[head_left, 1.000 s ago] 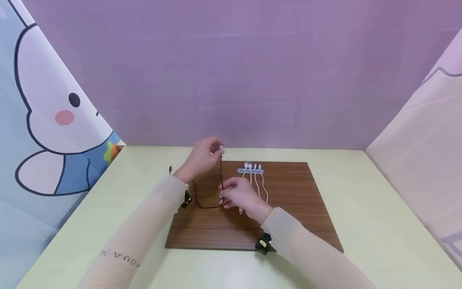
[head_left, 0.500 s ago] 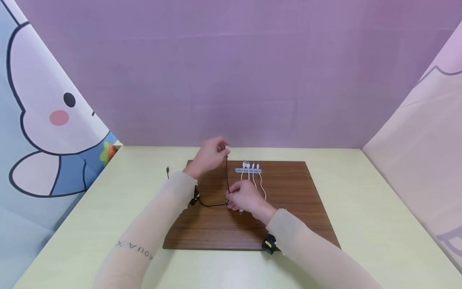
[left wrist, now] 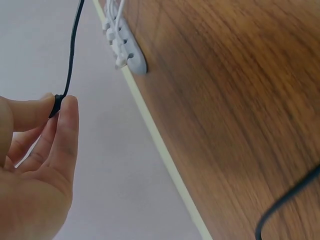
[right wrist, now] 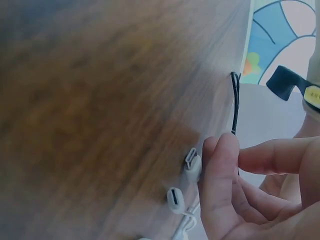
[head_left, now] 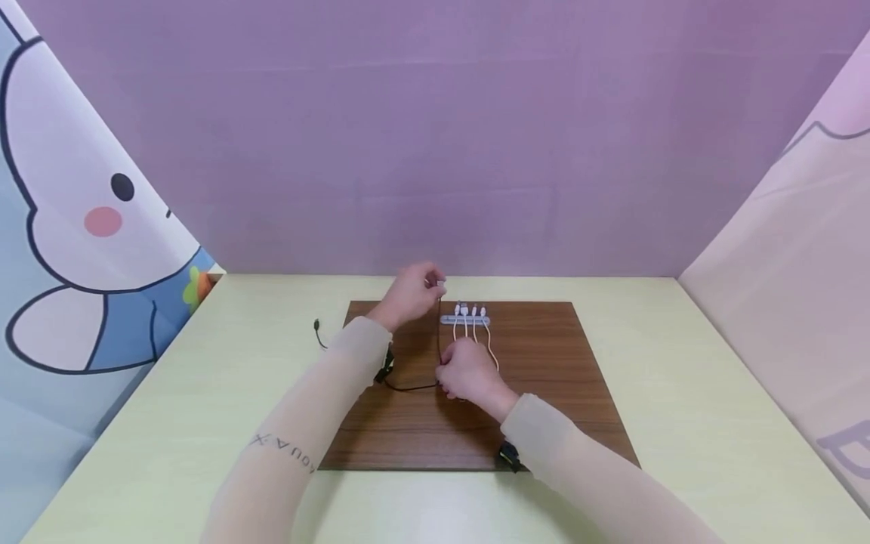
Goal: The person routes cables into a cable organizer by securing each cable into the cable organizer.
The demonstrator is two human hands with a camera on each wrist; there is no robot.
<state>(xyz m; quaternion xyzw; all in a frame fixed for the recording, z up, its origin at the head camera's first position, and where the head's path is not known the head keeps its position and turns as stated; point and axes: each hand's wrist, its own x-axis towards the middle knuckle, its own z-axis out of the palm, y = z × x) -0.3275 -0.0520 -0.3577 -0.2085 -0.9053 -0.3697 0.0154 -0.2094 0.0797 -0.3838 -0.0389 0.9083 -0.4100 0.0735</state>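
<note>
My left hand is raised near the board's far edge, with thumb and fingers pinching the black plug of a black cable. From there the cable runs down to my right hand, which pinches it between thumb and fingers low over the board. Beyond that grip the cable bends left and passes under my left forearm. Its other plug lies on the table at the left. A grey cable holder sits on the board near its far edge, with several white cables in its slots.
The brown wood-grain board lies on a pale yellow table. White cable plugs lie on the board close to my right fingers. A purple curtain hangs behind, and a cartoon cloth hangs at the left.
Both hands have moved to the right with the black cable, bringing its upright stretch beside the cable holder's left end. My left hand has also come down slightly.
</note>
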